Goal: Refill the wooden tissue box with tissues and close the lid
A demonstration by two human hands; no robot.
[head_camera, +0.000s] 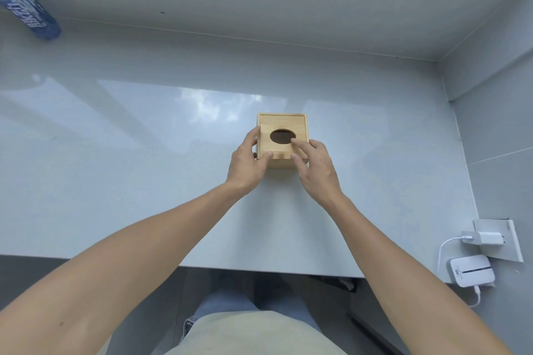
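Observation:
A square wooden tissue box stands on the pale counter, its lid in place with an oval hole that looks dark inside; no tissue shows. My left hand grips the box's left side, thumb on the near top edge. My right hand rests on the lid's near right part, fingertips next to the hole and thumb on the near edge. A blue patterned pack, possibly tissues, lies at the far left.
Walls close off the counter at the back and the right. A white charger is plugged into a wall socket at the lower right, with a small white device and cable below it. The counter's front edge runs just above my legs.

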